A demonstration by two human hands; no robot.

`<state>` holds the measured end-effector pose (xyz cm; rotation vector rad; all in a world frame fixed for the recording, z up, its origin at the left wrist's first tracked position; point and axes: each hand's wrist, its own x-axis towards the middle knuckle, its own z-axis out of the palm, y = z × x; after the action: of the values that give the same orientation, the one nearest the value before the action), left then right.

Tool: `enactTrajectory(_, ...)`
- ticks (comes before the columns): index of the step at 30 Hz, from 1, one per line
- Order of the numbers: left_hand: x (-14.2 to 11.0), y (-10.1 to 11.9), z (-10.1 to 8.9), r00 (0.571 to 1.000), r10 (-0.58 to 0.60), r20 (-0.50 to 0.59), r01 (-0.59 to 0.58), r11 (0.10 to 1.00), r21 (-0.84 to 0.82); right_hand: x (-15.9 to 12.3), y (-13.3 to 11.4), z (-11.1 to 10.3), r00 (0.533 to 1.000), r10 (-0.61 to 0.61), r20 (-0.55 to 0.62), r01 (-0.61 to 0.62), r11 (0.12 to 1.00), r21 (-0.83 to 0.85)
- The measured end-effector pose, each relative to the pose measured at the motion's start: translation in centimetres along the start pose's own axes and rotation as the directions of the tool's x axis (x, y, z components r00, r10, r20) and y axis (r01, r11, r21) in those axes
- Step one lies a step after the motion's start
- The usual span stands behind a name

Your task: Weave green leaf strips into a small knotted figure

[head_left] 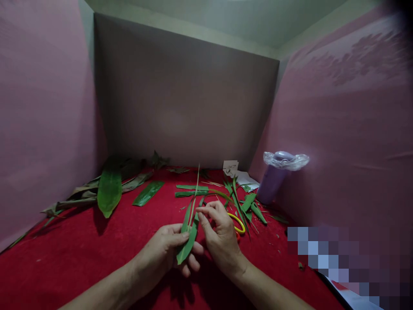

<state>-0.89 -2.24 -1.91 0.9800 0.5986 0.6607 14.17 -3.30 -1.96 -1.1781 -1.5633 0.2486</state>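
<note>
Near the middle of the head view, my left hand [172,243] pinches a green leaf strip [183,254] between thumb and fingers, its pointed end toward me. A thin pale stick [197,183] rises from the strip, pointing away over the table. My right hand [221,230] is closed just to the right, thumb and forefinger pinched at the leaf's right edge. Whatever lies between those fingertips is too small to make out. Behind my right hand shows a yellow scissors handle [240,224], partly hidden.
Red cloth [80,267] covers the table. A broad leaf [109,193] and a cut leaf piece [148,193] lie left; leaf scraps [248,202] lie right. A purple container [271,183] with a plastic cover stands by the right wall. White paper [247,178] lies at the back.
</note>
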Motion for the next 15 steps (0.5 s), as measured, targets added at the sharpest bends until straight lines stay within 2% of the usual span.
enactTrajectory(5,-0.2,0.2,0.1,0.996,-0.041,0.076,0.042,0.999,-0.016,0.5,0.7,0.0,0.996,0.089,-0.015,-0.090,0.993,-0.078)
enactTrajectory(10,-0.5,0.3,0.3,0.978,-0.106,0.181,0.116,0.992,-0.041,1.1,1.0,-0.4,0.973,0.210,-0.099,-0.199,0.974,0.105)
enactTrajectory(15,-0.6,0.0,0.3,0.958,-0.160,0.237,0.179,0.982,-0.059,1.5,1.2,-0.4,0.960,0.267,-0.088,-0.231,0.928,0.292)
